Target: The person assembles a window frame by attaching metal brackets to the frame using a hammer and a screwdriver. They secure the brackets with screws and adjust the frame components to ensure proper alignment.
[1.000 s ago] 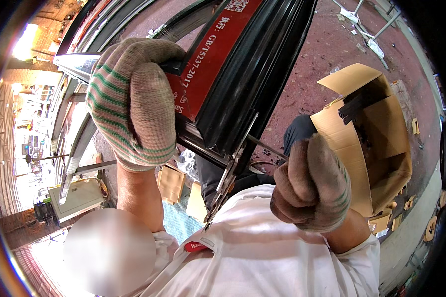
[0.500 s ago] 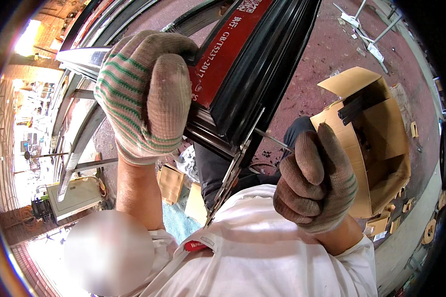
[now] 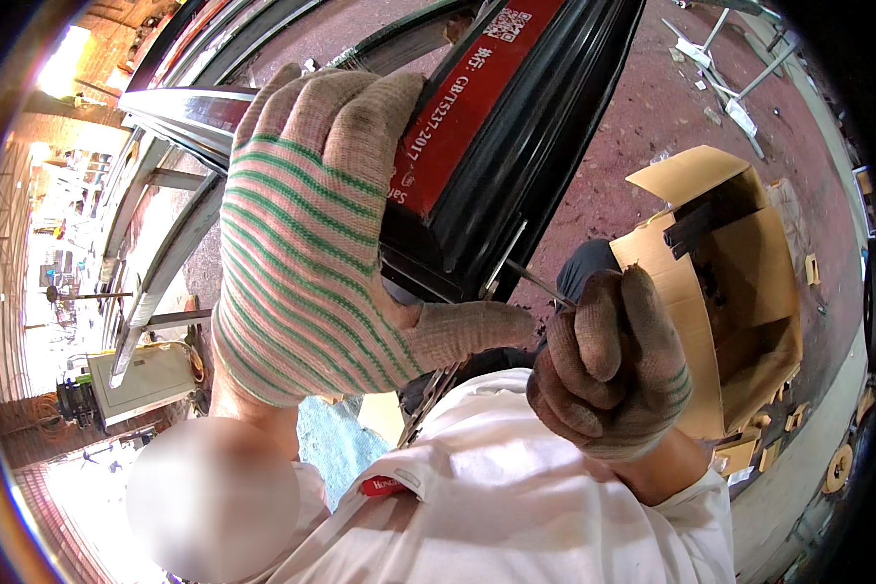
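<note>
In the head view, the left hand (image 3: pixel 302 253), in a pale knit work glove with green stripes, lies back uppermost over the near end of a black metal profile (image 3: pixel 550 127). It is not closed: its fingers reach along the profile's left edge, and its thumb is stretched out toward the right hand (image 3: pixel 613 375), crossing in front of a narrow metal linkage strip (image 3: pixel 426 407). The strip shows above and below the thumb, slanting from the profile's end down to the white shirt (image 3: pixel 526 477).

The right hand, in a darker, soiled glove, is curled shut around a thin metal rod (image 3: pixel 540 281). The rod's far tip appears to meet the strip beside the profile; whether it is seated there cannot be told.

The profile runs up and away to the right, with a red label (image 3: pixel 469 112) along its face. To the right, an open cardboard box (image 3: pixel 667 311) with black strips (image 3: pixel 693 229) in it stands on the reddish floor (image 3: pixel 642 117). A light blue cloth (image 3: pixel 336 443) lies below the left hand.
</note>
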Demonstrator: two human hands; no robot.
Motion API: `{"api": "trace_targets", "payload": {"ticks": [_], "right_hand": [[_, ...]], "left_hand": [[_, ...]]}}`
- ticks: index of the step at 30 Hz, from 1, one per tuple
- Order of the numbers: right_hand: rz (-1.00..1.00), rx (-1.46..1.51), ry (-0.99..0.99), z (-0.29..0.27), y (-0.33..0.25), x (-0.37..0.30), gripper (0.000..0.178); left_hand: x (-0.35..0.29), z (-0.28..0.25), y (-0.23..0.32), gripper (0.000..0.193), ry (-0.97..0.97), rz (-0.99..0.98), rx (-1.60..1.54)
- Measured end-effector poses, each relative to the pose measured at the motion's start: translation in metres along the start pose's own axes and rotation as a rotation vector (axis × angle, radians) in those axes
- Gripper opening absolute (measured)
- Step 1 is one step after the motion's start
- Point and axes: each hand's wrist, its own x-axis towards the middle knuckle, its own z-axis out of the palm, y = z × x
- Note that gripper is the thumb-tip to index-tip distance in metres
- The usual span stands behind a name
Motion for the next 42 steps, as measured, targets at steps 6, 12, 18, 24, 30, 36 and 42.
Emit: {"api": "trace_targets", "payload": {"ticks": [6, 12, 18, 24, 30, 36, 42], "right_hand": [[-0.024, -0.137, 0.035, -0.006, -0.002, -0.001, 0.052], [-0.035, 0.007, 0.019, -0.012, 0.000, 0.001, 0.052], [-0.037, -0.278, 0.022, -0.005, -0.003, -0.002, 0.052], [0.004, -0.031, -0.059, -0.026, -0.007, -0.014, 0.048], [-0.263, -0.620, 0.345, -0.033, 0.017, -0.005, 0.029], [-0.294, -0.771, 0.296, -0.038, 0.038, 0.025, 0.024], [-0.098, -0.634, 0.324, -0.021, 0.032, 0.034, 0.035]], "left_hand": [[-0.003, 0.008, 0.000, 0.089, 0.024, -0.026, 0.070], [-0.005, 0.015, -0.004, 0.079, 0.062, -0.016, 0.120], [0.000, 0.013, 0.004, 0.082, 0.039, -0.071, 0.138], [0.000, 0.028, -0.003, 0.071, 0.097, 0.000, 0.053], [-0.002, 0.019, -0.008, 0.062, 0.138, 0.025, -0.008], [0.005, 0.034, -0.019, 0.054, 0.173, 0.122, -0.116], [-0.009, 0.010, -0.004, 0.047, 0.174, 0.166, -0.292]]}}
